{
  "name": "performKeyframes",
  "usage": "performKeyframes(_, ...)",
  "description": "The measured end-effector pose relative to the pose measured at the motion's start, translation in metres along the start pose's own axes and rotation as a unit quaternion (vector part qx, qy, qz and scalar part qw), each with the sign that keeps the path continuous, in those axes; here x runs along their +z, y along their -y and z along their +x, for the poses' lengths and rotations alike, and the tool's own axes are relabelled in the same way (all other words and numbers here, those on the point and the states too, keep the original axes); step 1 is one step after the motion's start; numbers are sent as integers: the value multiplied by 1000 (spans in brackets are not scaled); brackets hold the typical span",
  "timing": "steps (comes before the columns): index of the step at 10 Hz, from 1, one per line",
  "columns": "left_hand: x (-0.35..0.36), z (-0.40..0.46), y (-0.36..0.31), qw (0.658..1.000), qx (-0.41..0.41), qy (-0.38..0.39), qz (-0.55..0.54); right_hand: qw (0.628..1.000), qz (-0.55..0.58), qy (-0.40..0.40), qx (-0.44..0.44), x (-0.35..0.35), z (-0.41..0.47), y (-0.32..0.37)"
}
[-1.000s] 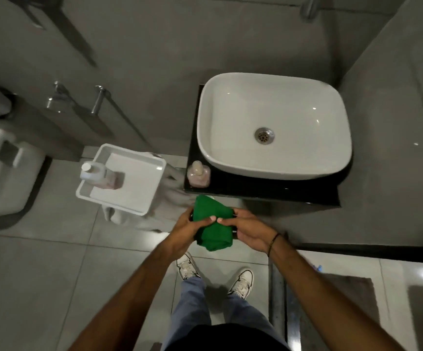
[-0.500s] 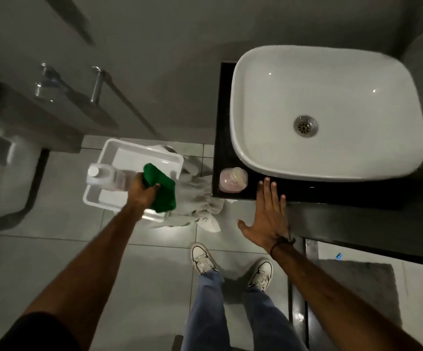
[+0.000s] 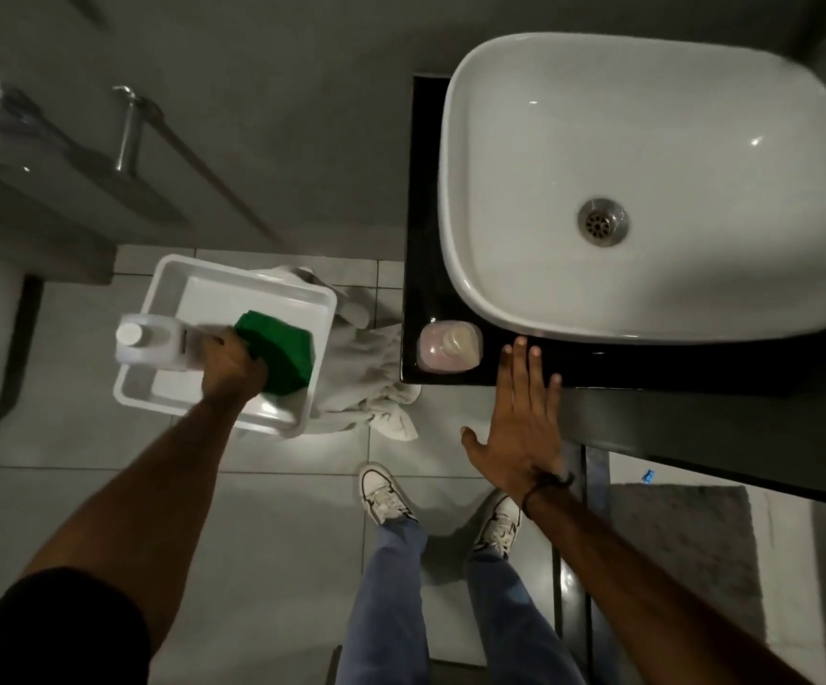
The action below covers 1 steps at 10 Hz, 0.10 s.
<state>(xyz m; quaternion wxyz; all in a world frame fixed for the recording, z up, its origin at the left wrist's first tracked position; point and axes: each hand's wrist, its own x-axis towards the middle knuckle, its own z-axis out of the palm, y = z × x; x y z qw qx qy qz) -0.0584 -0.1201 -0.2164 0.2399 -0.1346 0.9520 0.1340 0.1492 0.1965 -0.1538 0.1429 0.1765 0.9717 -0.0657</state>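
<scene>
A folded green cloth (image 3: 285, 351) lies inside a white plastic tray (image 3: 181, 284) on the floor at the left. My left hand (image 3: 230, 363) reaches down into the tray and holds the cloth at its left side; its fingers are hidden beneath it. A clear bottle with a white cap (image 3: 149, 341) lies in the tray just left of that hand. My right hand (image 3: 524, 422) is spread flat with straight fingers, its fingertips at the front edge of the black counter (image 3: 423, 229). A white basin (image 3: 524, 140) sits on that counter.
A pink soap dispenser (image 3: 449, 346) stands at the counter's front left corner. A crumpled pale towel (image 3: 371, 383) lies on the tiled floor between tray and counter. A metal rail (image 3: 129, 126) is fixed to the wall at upper left. My feet (image 3: 383, 491) stand below.
One second ago both hands held the green cloth in front of the counter. My left hand has carried it left and down into the tray; my right hand let go and spread open at the counter edge.
</scene>
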Motion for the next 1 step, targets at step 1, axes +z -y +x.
performKeyframes(1,-12,-21,-6,994,82,-66,43,1000,-6,8,-13,-4,-3,-2)
